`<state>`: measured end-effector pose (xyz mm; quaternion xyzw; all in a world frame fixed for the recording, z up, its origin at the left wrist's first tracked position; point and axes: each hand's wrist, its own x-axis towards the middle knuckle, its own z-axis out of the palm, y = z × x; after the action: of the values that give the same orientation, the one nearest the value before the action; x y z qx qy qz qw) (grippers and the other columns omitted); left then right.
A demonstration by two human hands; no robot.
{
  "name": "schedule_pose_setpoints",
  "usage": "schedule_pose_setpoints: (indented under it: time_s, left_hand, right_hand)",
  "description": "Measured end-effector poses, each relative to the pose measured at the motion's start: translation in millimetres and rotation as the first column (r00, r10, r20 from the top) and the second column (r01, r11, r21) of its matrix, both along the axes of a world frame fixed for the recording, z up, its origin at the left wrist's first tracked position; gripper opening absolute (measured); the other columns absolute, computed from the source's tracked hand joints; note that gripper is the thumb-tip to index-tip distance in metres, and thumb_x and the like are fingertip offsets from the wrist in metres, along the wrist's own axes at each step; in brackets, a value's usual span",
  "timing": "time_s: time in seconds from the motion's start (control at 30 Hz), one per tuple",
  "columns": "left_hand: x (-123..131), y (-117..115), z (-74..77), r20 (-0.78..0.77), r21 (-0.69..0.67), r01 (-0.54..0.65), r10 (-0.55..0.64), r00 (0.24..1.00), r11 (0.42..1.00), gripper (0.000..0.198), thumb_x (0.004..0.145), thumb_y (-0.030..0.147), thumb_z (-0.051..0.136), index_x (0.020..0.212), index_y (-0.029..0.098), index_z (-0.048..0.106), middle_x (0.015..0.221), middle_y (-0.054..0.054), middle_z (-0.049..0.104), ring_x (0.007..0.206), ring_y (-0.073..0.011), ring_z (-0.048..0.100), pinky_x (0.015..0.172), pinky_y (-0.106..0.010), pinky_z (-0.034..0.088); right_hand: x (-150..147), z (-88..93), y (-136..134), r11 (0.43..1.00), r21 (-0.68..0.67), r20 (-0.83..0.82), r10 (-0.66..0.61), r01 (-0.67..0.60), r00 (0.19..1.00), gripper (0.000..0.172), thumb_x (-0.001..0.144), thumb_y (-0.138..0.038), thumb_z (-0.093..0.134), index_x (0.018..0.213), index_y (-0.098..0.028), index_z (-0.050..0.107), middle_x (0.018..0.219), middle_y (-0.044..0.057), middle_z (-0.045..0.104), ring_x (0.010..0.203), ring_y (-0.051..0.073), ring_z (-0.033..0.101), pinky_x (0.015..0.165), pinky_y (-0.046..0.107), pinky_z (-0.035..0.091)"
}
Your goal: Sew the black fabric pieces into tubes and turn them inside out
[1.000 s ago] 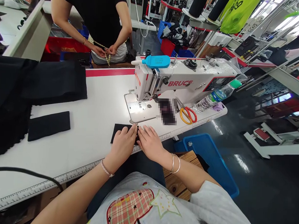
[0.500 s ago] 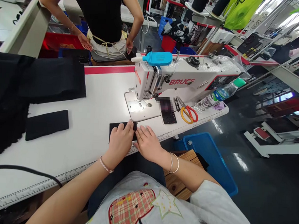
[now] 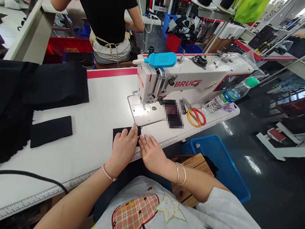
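A small black fabric piece (image 3: 118, 132) lies flat at the table's front edge, just below the machine's metal needle plate (image 3: 146, 117). My left hand (image 3: 125, 143) rests on top of it, index finger stretched out and the other fingers somewhat bent. Beside it, my right hand (image 3: 152, 151) lies with fingers extended, the tips at the fabric's right edge. Part of the fabric is covered by my hands, and my thumbs are hard to make out. Behind them stands a white sewing machine (image 3: 191, 80).
Left on the table lie a black fabric strip (image 3: 52, 131) and a larger black fabric stack (image 3: 58, 86). Scissors (image 3: 196, 117), a partly blurred phone (image 3: 173, 115) and a water bottle (image 3: 230, 95) lie right. A blue bin (image 3: 223, 163) sits below. A person (image 3: 105, 22) is beyond the table.
The view has shifted slightly, moving the table items a little. My hands remain at the fabric piece. The person behind has brought their arms forward from their waist.
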<state>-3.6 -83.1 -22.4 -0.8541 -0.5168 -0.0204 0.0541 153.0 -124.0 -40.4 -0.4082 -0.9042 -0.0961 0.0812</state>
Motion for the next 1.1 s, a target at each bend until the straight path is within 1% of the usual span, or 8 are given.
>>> schedule_pose_setpoints:
  time_s: [0.2, 0.4, 0.63, 0.73, 0.8, 0.97, 1.03, 1.1]
  left_hand:
    - [1, -3, -0.5, -0.015, 0.049, -0.009, 0.010, 1.000, 0.999, 0.047, 0.093, 0.013, 0.036, 0.138, 0.007, 0.051, 0.140, -0.011, 0.055, 0.091, -0.0291, 0.054, 0.066, -0.041, 0.045]
    - [2, -4, -1.0, -0.007, 0.030, -0.026, 0.026, 1.000, 0.999, 0.049, 0.093, 0.013, 0.036, 0.139, 0.008, 0.050, 0.142, -0.013, 0.053, 0.093, -0.0296, 0.055, 0.067, -0.042, 0.045]
    - [3, -4, 0.3, -0.028, 0.042, -0.026, 0.027, 0.999, 0.999, 0.049, 0.093, 0.014, 0.034, 0.140, 0.007, 0.048, 0.143, -0.014, 0.052, 0.095, -0.0298, 0.054, 0.069, -0.043, 0.045]
    - [3, -4, -1.6, -0.028, 0.053, -0.024, 0.025, 0.999, 0.998, 0.049, 0.093, 0.014, 0.033, 0.139, 0.007, 0.049, 0.143, -0.013, 0.052, 0.094, -0.0299, 0.054, 0.068, -0.043, 0.045]
    - [2, -4, -3.8, -0.013, 0.054, -0.019, 0.020, 1.000, 0.998, 0.049, 0.092, 0.013, 0.034, 0.139, 0.007, 0.049, 0.142, -0.013, 0.052, 0.094, -0.0303, 0.054, 0.069, -0.043, 0.045]
    - [2, -6, -7.0, 0.114, 0.058, -0.011, 0.004, 0.993, 0.998, 0.048, 0.090, 0.011, 0.037, 0.134, 0.008, 0.055, 0.140, -0.017, 0.054, 0.093, -0.0304, 0.056, 0.071, -0.043, 0.046]
    - [0, -9, -5.1, 0.195, 0.045, 0.003, -0.012, 0.981, 0.999, 0.044, 0.089, 0.009, 0.036, 0.125, 0.009, 0.062, 0.132, -0.018, 0.060, 0.091, -0.0289, 0.058, 0.073, -0.043, 0.047]
    - [-3, -13, -2.1, 0.255, 0.036, 0.026, -0.034, 0.966, 0.999, 0.041, 0.089, 0.008, 0.037, 0.116, 0.010, 0.067, 0.120, -0.017, 0.067, 0.090, -0.0264, 0.061, 0.077, -0.041, 0.048]
  right_hand:
    - [4, 6.2, -3, 0.996, -0.084, -0.066, -0.033, 0.028, 0.997, 0.046, 0.097, -0.022, 0.040, 0.134, 0.002, 0.051, 0.143, 0.022, 0.048, 0.132, 0.036, 0.046, 0.107, 0.054, 0.040]
    - [3, 17.0, -10, 0.986, -0.154, -0.119, -0.086, 0.067, 0.989, 0.048, 0.098, -0.024, 0.036, 0.138, 0.001, 0.047, 0.147, 0.019, 0.046, 0.137, 0.035, 0.041, 0.111, 0.051, 0.038]
    - [-5, 9.7, -16, 0.968, -0.224, -0.079, -0.130, 0.109, 0.988, 0.052, 0.098, -0.028, 0.038, 0.142, 0.000, 0.042, 0.151, 0.019, 0.038, 0.140, 0.035, 0.036, 0.112, 0.053, 0.034]
    - [-4, 11.8, -16, 0.964, -0.244, -0.075, -0.130, 0.108, 0.989, 0.052, 0.098, -0.028, 0.040, 0.141, -0.001, 0.043, 0.151, 0.019, 0.037, 0.141, 0.035, 0.035, 0.112, 0.055, 0.033]
    - [-3, 19.6, -12, 0.960, -0.258, -0.074, -0.133, 0.110, 0.988, 0.050, 0.097, -0.027, 0.043, 0.139, -0.001, 0.047, 0.149, 0.019, 0.041, 0.139, 0.034, 0.038, 0.111, 0.056, 0.033]
    - [-11, 47.5, 11, 0.939, -0.317, -0.130, -0.184, 0.135, 0.974, 0.038, 0.096, -0.022, 0.042, 0.125, -0.006, 0.062, 0.131, 0.017, 0.061, 0.131, 0.032, 0.049, 0.110, 0.054, 0.038]
    - [-20, 50.2, 21, 0.936, -0.311, -0.199, -0.235, 0.166, 0.952, 0.042, 0.095, -0.015, 0.039, 0.130, -0.003, 0.057, 0.136, 0.018, 0.058, 0.134, 0.029, 0.047, 0.111, 0.048, 0.040]
    - [-31, 43.9, 29, 0.938, -0.308, -0.266, -0.244, 0.158, 0.933, 0.047, 0.092, -0.010, 0.038, 0.136, 0.001, 0.050, 0.144, 0.020, 0.049, 0.138, 0.029, 0.042, 0.114, 0.044, 0.039]
